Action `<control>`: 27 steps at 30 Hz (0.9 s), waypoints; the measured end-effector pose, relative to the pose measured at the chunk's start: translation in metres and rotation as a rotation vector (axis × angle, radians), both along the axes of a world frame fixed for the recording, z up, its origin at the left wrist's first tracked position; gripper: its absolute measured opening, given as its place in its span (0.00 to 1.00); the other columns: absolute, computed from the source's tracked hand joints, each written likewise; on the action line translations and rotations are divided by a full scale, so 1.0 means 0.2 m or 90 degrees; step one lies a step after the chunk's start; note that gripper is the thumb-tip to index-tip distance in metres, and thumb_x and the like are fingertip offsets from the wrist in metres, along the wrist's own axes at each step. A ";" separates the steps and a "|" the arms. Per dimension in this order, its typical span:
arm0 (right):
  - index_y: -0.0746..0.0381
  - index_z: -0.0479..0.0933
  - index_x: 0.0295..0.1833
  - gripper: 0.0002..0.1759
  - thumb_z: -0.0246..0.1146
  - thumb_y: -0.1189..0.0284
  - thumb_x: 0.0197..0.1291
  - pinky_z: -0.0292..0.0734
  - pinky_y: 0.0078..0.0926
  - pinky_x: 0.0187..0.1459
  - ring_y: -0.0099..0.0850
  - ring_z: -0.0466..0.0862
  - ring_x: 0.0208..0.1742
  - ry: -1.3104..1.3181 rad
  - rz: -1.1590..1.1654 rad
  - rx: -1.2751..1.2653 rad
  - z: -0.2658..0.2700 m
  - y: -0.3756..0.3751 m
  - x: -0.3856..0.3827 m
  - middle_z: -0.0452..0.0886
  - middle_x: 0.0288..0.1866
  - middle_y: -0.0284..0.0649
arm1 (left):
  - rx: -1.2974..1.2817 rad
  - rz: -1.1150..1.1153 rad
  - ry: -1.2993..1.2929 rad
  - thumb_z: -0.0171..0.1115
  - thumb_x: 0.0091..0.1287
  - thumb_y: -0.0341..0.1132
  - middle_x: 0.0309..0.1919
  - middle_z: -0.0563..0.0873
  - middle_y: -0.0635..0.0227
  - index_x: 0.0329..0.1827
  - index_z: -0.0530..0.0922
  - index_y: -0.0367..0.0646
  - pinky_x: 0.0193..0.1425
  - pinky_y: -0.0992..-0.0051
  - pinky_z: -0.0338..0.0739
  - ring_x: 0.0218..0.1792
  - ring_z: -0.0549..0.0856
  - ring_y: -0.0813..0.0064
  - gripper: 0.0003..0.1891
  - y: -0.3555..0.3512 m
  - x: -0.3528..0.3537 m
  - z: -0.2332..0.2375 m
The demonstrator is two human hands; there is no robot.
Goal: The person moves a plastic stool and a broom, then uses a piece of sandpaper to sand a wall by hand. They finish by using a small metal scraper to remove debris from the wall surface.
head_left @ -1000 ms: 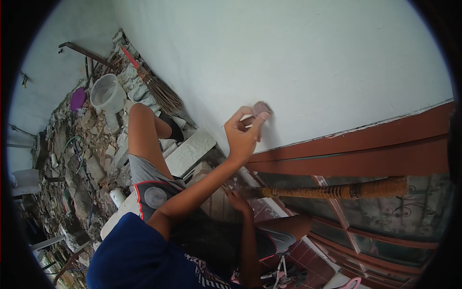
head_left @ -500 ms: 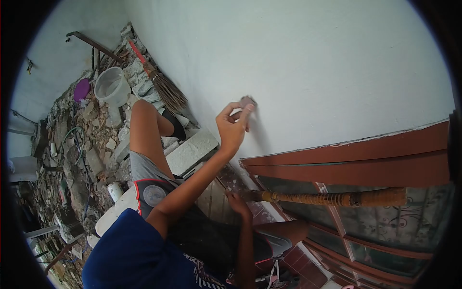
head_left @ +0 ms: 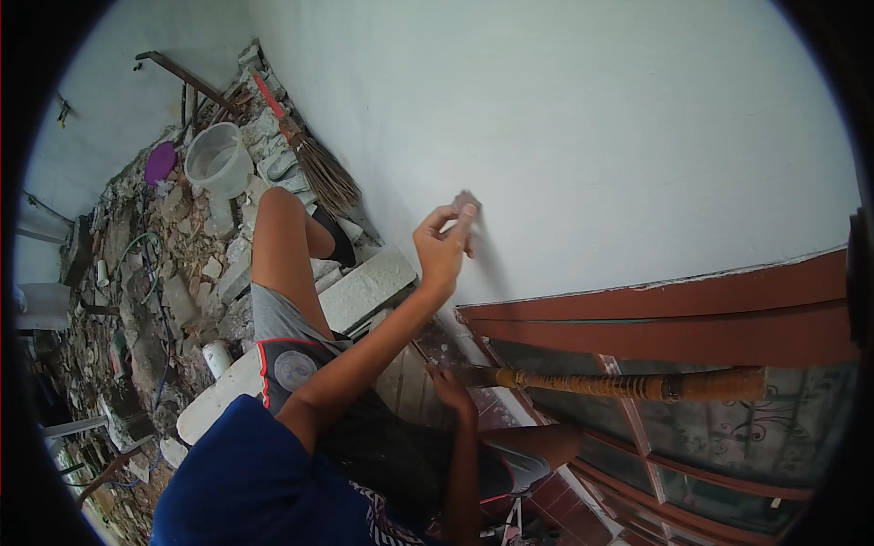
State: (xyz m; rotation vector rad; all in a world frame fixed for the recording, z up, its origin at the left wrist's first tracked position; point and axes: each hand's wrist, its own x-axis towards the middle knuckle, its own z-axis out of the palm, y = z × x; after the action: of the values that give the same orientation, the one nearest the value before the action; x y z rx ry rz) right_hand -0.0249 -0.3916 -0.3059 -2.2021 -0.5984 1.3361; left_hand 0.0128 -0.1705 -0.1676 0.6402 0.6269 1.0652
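Note:
My left hand (head_left: 441, 253) is raised to the white wall (head_left: 619, 136). Its thumb and fingers pinch a small brownish-grey piece of sandpaper (head_left: 465, 197) against the painted surface. Lower down, between my knees, my right hand (head_left: 450, 388) has its fingers curled at the far end of a wooden pole (head_left: 637, 386) wrapped in yellowish binding. That pole runs off to the right, in front of the window. The underside of the right hand's grip is hidden.
Broken concrete and rubble (head_left: 182, 300) cover the ground at left, with a clear plastic tub (head_left: 218, 162), a purple lid (head_left: 160, 164) and a stick broom (head_left: 320, 168) on it. A pale block (head_left: 367, 289) lies by my leg. Right of me is a reddish-brown window frame (head_left: 665, 328).
My left hand and the sandpaper have shifted slightly down along the wall. The whole view has tilted a little; my right hand stays at the pole.

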 end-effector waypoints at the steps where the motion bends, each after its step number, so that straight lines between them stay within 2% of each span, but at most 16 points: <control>1: 0.71 0.73 0.47 0.32 0.46 0.50 0.63 0.66 0.34 0.51 0.37 0.77 0.46 0.005 0.007 -0.012 0.01 0.01 0.01 0.78 0.40 0.55 | 0.004 0.000 0.001 0.65 0.59 0.35 0.23 0.78 0.68 0.32 0.75 0.37 0.15 0.84 0.64 0.13 0.71 0.85 0.10 0.06 -0.01 -0.07; 4: 0.71 0.73 0.47 0.31 0.45 0.50 0.63 0.66 0.32 0.50 0.34 0.77 0.45 0.015 0.022 -0.012 -0.06 -0.01 0.01 0.78 0.38 0.55 | -0.055 0.061 0.041 0.66 0.58 0.38 0.25 0.78 0.70 0.34 0.76 0.38 0.17 0.84 0.67 0.14 0.72 0.84 0.13 0.24 -0.05 -0.37; 6: 0.71 0.73 0.46 0.30 0.45 0.51 0.64 0.67 0.31 0.49 0.32 0.76 0.44 0.016 0.030 -0.002 -0.14 -0.05 0.03 0.78 0.37 0.54 | -0.213 0.142 0.064 0.67 0.57 0.41 0.25 0.77 0.72 0.36 0.75 0.38 0.19 0.84 0.69 0.17 0.73 0.84 0.15 0.33 -0.10 -0.50; 10: 0.72 0.72 0.46 0.29 0.44 0.53 0.65 0.67 0.30 0.49 0.29 0.75 0.42 0.013 0.026 0.015 -0.13 -0.03 0.02 0.78 0.36 0.53 | -0.325 0.178 0.074 0.67 0.57 0.42 0.26 0.77 0.73 0.35 0.75 0.40 0.21 0.85 0.69 0.19 0.74 0.85 0.15 0.36 -0.14 -0.39; 12: 0.72 0.72 0.46 0.29 0.44 0.53 0.65 0.67 0.31 0.49 0.28 0.75 0.43 0.028 0.029 -0.002 -0.13 -0.03 0.02 0.78 0.36 0.53 | -0.212 0.085 0.066 0.66 0.58 0.43 0.21 0.72 0.79 0.34 0.75 0.44 0.24 0.86 0.67 0.20 0.71 0.87 0.13 0.30 -0.10 -0.20; 13: 0.72 0.72 0.46 0.30 0.44 0.52 0.65 0.66 0.31 0.49 0.29 0.75 0.43 0.018 0.024 -0.005 -0.17 -0.05 0.02 0.78 0.36 0.53 | -0.215 0.086 0.066 0.66 0.58 0.43 0.21 0.72 0.79 0.34 0.75 0.44 0.24 0.86 0.67 0.20 0.71 0.87 0.13 0.26 -0.09 -0.12; 15: 0.73 0.72 0.46 0.30 0.44 0.52 0.65 0.66 0.31 0.49 0.29 0.75 0.43 0.008 0.019 -0.010 -0.18 -0.06 0.02 0.78 0.37 0.53 | -0.056 -0.075 -0.057 0.64 0.60 0.41 0.18 0.70 0.80 0.32 0.75 0.45 0.23 0.86 0.65 0.20 0.70 0.87 0.10 0.19 -0.07 0.02; 18: 0.73 0.71 0.47 0.31 0.44 0.51 0.64 0.66 0.30 0.51 0.30 0.75 0.45 0.014 0.010 -0.007 -0.16 -0.06 0.02 0.78 0.39 0.53 | -0.088 -0.153 -0.096 0.62 0.62 0.41 0.17 0.69 0.80 0.30 0.75 0.46 0.22 0.86 0.63 0.20 0.70 0.87 0.09 0.13 -0.07 0.09; 19: 0.72 0.71 0.48 0.31 0.44 0.51 0.64 0.65 0.30 0.51 0.31 0.75 0.46 0.017 0.007 -0.006 -0.16 -0.06 0.02 0.78 0.40 0.53 | -0.097 -0.149 -0.116 0.66 0.58 0.42 0.22 0.74 0.77 0.33 0.76 0.42 0.20 0.85 0.65 0.18 0.71 0.85 0.13 0.14 -0.06 0.01; 20: 0.72 0.71 0.48 0.31 0.44 0.51 0.64 0.65 0.30 0.52 0.32 0.76 0.48 0.018 0.005 -0.004 -0.16 -0.05 0.02 0.78 0.40 0.54 | -0.096 -0.149 -0.118 0.66 0.58 0.42 0.22 0.74 0.77 0.33 0.76 0.42 0.20 0.85 0.65 0.18 0.71 0.85 0.13 0.15 -0.06 -0.05; 22: 0.72 0.71 0.49 0.31 0.44 0.51 0.64 0.65 0.30 0.52 0.33 0.76 0.48 0.013 0.019 -0.026 -0.14 -0.04 0.02 0.78 0.41 0.54 | -0.242 -0.090 -0.080 0.61 0.62 0.41 0.25 0.72 0.80 0.35 0.75 0.46 0.21 0.87 0.65 0.19 0.69 0.87 0.09 0.17 -0.06 -0.18; 23: 0.72 0.71 0.49 0.31 0.44 0.51 0.64 0.65 0.30 0.52 0.34 0.76 0.48 0.010 0.032 -0.050 -0.12 -0.04 0.03 0.78 0.41 0.55 | -0.241 -0.089 -0.083 0.61 0.62 0.41 0.25 0.72 0.80 0.35 0.75 0.46 0.21 0.87 0.65 0.19 0.69 0.87 0.09 0.20 -0.07 -0.29; 24: 0.72 0.71 0.49 0.31 0.44 0.51 0.64 0.65 0.30 0.52 0.34 0.76 0.48 0.008 0.033 -0.050 -0.09 -0.03 0.02 0.78 0.41 0.55 | -0.323 -0.080 -0.118 0.60 0.63 0.41 0.27 0.73 0.79 0.38 0.75 0.46 0.21 0.89 0.66 0.20 0.69 0.88 0.09 0.24 -0.08 -0.41; 25: 0.72 0.71 0.48 0.31 0.44 0.52 0.64 0.65 0.30 0.52 0.34 0.76 0.47 -0.009 0.022 -0.033 -0.06 -0.02 0.00 0.78 0.40 0.55 | -0.405 -0.070 -0.154 0.59 0.64 0.41 0.28 0.73 0.79 0.40 0.74 0.46 0.21 0.91 0.67 0.20 0.69 0.89 0.09 0.27 -0.09 -0.41; 27: 0.72 0.71 0.48 0.31 0.44 0.52 0.64 0.65 0.30 0.51 0.35 0.76 0.47 -0.027 0.012 -0.017 -0.06 -0.02 0.01 0.78 0.40 0.55 | -0.402 -0.071 -0.175 0.59 0.64 0.40 0.29 0.74 0.78 0.41 0.74 0.46 0.22 0.92 0.68 0.21 0.70 0.89 0.09 0.29 -0.08 -0.41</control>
State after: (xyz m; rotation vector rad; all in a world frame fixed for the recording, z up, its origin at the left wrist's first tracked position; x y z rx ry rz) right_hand -0.0221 -0.3962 -0.3183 -2.2566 -0.6221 1.3157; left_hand -0.0037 -0.1121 -0.2496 -0.0216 0.6331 0.7706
